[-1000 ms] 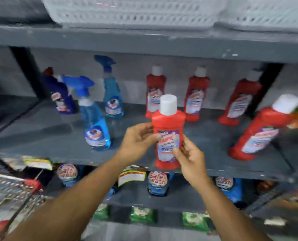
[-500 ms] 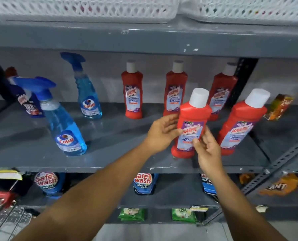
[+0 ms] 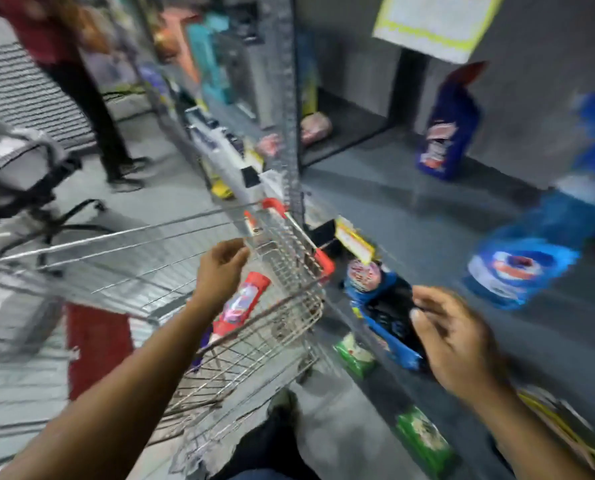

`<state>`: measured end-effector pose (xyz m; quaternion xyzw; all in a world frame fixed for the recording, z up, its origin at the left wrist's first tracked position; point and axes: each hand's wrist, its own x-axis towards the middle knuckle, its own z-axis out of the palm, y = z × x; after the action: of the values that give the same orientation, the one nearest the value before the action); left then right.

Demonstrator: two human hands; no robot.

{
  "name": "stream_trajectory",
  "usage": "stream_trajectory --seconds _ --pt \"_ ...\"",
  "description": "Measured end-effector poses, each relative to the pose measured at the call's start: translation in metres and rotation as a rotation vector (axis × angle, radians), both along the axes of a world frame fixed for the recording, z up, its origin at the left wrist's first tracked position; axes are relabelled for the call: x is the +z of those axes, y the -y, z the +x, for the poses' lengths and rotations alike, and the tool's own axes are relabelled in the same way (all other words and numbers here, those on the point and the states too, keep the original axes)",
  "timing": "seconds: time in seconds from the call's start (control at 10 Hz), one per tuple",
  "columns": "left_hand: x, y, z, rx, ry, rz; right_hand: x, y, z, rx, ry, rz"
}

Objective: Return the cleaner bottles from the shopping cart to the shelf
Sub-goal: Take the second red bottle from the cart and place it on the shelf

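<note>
Reaching over the wire cart [image 3: 282, 244], the left hand [image 3: 220, 271] hangs loosely curled and empty above a red bottle [image 3: 242, 303] lying tilted inside the basket. Nearer and to the right, the right hand [image 3: 455, 341] is spread open, holding nothing, in front of the grey shelf [image 3: 410, 202]. On that shelf stand a blurred blue spray bottle [image 3: 531, 254] at right and a dark blue bottle [image 3: 445, 140] farther back.

Shop: stocked shelves [image 3: 410, 209], shopping cart [image 3: 282, 244]

Grey shelf [image 3: 410, 202] bearing blue spray bottle [image 3: 531, 258], dark blue bottle [image 3: 445, 140]
</note>
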<state>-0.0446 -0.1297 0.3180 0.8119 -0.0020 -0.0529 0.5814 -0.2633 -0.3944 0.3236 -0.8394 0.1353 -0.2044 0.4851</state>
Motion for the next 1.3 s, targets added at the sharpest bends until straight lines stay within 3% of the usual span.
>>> stream_trajectory --seconds 0.1,0.2,0.3,0.4,0.5,0.6,0.8,1.1,1.3 --pt "-0.039 -0.079 0.05 0.22 -0.27 0.043 0.008 -0.037 0.112 0.293 -0.15 -0.044" --pt "-0.084 -0.123 0.07 0.283 -0.52 0.032 -0.007 -0.079 0.223 0.505 -0.391 -0.133" --pt "-0.128 -0.129 0.077 0.181 -0.713 -0.029 -0.037 -0.129 0.315 0.694 -0.551 -0.372" --pt "-0.193 -0.111 0.078 0.041 -0.792 -0.074 -0.086 -0.175 0.388 0.898 -0.666 -0.634" --pt "-0.222 -0.09 0.08 0.169 -1.049 -0.316 -0.141 -0.201 0.433 1.037 -0.755 -0.827" --pt "-0.266 -0.07 0.089 0.52 -1.163 -0.643 -0.199 -0.215 0.463 1.178 -0.859 -0.969" --pt "-0.31 -0.065 0.097 1.083 -1.156 -1.045 -0.257 -0.22 0.495 1.315 -0.939 -1.035" --pt "-0.331 -0.074 0.084 1.077 -1.091 -1.202 -0.28 -0.211 0.491 1.34 -1.155 -0.983" --pt "-0.291 -0.094 0.092 0.812 -0.962 -1.063 -0.253 -0.182 0.47 1.293 -1.169 -0.88"
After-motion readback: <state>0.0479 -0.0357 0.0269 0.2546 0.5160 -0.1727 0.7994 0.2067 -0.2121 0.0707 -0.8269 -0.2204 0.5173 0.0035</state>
